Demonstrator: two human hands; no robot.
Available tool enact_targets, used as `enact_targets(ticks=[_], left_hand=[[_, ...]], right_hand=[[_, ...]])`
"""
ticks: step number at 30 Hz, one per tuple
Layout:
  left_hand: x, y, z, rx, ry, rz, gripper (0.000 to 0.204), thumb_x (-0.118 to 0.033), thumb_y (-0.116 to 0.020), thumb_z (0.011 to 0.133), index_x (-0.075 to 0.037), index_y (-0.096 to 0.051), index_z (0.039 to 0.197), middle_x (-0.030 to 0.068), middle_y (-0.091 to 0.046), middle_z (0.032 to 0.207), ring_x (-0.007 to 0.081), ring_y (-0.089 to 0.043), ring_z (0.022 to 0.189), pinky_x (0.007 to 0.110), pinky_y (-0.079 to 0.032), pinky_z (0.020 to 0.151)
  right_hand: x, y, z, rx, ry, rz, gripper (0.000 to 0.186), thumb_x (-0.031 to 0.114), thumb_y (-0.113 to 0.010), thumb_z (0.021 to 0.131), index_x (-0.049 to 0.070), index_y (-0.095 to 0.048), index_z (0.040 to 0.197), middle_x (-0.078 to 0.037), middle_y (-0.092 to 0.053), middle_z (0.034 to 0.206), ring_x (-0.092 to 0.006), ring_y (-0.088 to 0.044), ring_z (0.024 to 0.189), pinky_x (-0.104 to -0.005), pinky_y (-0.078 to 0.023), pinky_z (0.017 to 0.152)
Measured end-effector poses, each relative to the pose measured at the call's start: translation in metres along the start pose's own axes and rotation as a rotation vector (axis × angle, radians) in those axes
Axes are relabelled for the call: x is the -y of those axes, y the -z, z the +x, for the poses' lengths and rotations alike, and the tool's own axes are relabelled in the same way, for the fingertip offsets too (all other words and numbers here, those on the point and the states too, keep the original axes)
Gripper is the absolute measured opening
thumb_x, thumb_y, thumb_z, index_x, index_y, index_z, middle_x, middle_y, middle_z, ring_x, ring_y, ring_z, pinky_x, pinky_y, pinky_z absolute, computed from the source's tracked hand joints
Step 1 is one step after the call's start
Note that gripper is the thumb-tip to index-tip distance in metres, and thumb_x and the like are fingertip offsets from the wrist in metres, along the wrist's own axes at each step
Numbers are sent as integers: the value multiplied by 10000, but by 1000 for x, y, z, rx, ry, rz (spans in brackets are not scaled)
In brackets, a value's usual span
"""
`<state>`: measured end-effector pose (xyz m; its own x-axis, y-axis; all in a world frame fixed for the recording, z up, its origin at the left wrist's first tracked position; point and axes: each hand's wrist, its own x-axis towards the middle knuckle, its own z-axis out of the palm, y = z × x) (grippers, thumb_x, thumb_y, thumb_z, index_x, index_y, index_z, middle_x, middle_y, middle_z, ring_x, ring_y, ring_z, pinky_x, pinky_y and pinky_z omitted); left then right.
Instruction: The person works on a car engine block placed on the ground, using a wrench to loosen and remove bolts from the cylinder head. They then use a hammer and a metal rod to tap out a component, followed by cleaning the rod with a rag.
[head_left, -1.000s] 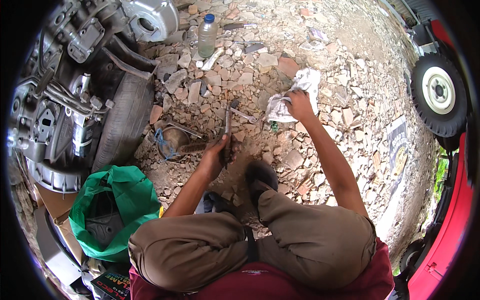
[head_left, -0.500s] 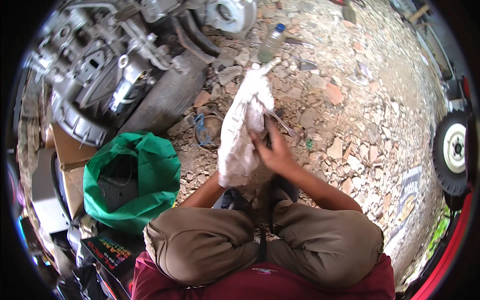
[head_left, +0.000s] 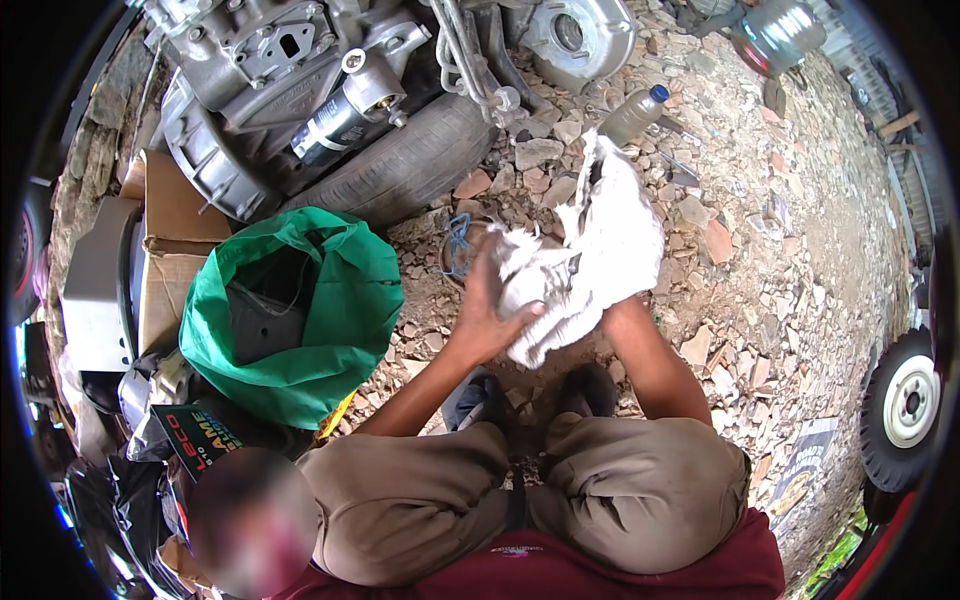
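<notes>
A crumpled white cloth (head_left: 625, 235) is bunched up in front of my knees, above the stony ground. My left hand (head_left: 492, 310) grips its lower left side, the thumb lying across the folds. From the right, my right hand (head_left: 622, 318) reaches in under the cloth, which covers its fingers. A small dark piece (head_left: 574, 264) shows among the folds; I cannot make out what it is. Just beyond the cloth, a clear bottle with a blue cap (head_left: 636, 114) lies tilted on the rubble.
An open green bag (head_left: 345, 300) with a dark object inside stands at my left. Beyond it are a metal engine block (head_left: 265, 75), a worn tyre (head_left: 410, 165) and a cardboard box (head_left: 180, 225). A small wheel (head_left: 905, 400) is at the far right, a large clear bottle (head_left: 780, 38) at upper right.
The cloth has shifted right and been turned and bunched. My left hand has come out from behind it and grips its left side; my right hand has gone under it. The view has shifted.
</notes>
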<state>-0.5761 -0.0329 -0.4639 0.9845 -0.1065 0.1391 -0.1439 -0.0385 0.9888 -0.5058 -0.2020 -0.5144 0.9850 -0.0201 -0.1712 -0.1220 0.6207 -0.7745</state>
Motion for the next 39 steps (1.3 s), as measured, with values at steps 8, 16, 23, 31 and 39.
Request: enact_targets(ticks=[8, 16, 23, 31, 39], left_hand=[[-3, -18, 4, 278, 291, 118, 549, -210, -675, 930, 19, -446, 1374, 196, -623, 1194, 244, -589, 1123, 367, -439, 1004], [1, -16, -4, 370, 187, 668, 457, -408, -585, 948, 14, -560, 1124, 261, -654, 855, 509, -621, 785, 525, -513, 730], [4, -9, -2, 173, 500, 215, 826, -668, -260, 983, 31, -534, 1327, 285, -575, 1300, 437, -517, 1257, 420, -382, 1061], [88, -13, -36, 38, 192, -88, 432, -251, -559, 985, 28, -550, 1315, 147, -628, 1234, 229, -581, 1151, 344, -456, 991], [36, 2, -10, 195, 289, -154, 287, -135, -647, 915, 23, -610, 1152, 107, -651, 1099, 188, -614, 963, 351, -500, 842]], right_hand=[[-6, 23, -16, 120, -178, 56, 377, 263, -474, 1022, 29, -505, 1317, -76, -613, 1143, -164, -626, 995, -309, -543, 833], [-23, 24, -16, 160, -253, 307, 450, 352, -377, 1050, 42, -489, 1356, -91, -604, 1218, -193, -618, 1072, -344, -537, 895], [19, -30, -38, 76, -146, -268, 457, 179, -564, 963, -33, -459, 1354, -137, -605, 1222, -203, -622, 1044, -319, -513, 892], [-44, 3, -35, 41, -69, -687, 325, 230, -550, 987, -62, -618, 1115, -116, -676, 1019, -180, -606, 956, -329, -473, 859], [2, -41, -40, -119, -117, -425, 407, 216, -425, 1059, -63, -438, 1355, -156, -530, 1346, -182, -523, 1176, -315, -411, 1001]])
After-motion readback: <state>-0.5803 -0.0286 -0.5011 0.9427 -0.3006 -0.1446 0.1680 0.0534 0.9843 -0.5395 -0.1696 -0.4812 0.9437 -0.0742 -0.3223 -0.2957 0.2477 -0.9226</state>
